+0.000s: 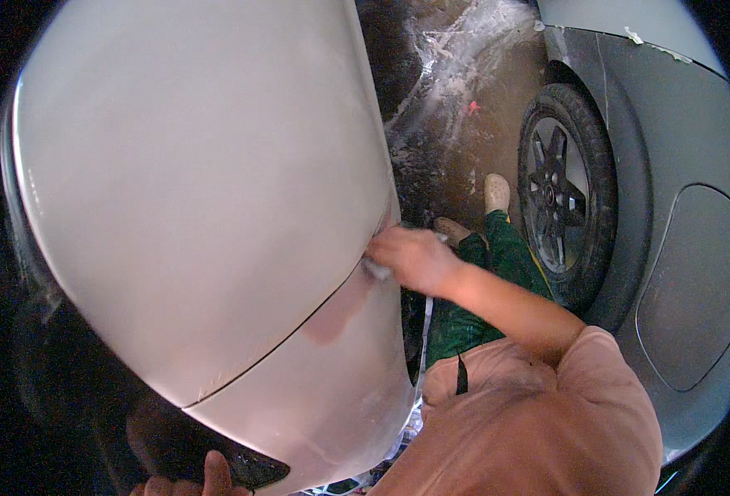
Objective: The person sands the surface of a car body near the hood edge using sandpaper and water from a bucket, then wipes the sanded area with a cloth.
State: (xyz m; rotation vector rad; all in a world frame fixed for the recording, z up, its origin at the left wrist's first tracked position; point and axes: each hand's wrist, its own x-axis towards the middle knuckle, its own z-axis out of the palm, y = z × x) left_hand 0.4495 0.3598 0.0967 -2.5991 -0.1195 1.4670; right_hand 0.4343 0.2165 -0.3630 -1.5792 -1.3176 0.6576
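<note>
My right hand (413, 258) presses against the edge of a pale silver car panel (216, 182), where a dark seam meets the panel below it. Its fingers are bent over a small whitish-grey pad or cloth (377, 269), partly hidden and slightly blurred. A dull pinkish-brown patch (332, 318) spreads over the lower panel (332, 388) beside the seam. At the lower left, my left hand (187, 486) is cut off by the picture's edge. Its thumb stands apart from the bent fingers, near a dark lamp or glass piece (257, 469); nothing shows in it.
To the right stands a dark grey car body (687, 157) with a wheel (559, 186) and a closed fuel flap (695, 289). My legs in green trousers (505, 248) and a light clog (497, 193) occupy the gap. White smears mark the wet-looking brown floor (456, 157).
</note>
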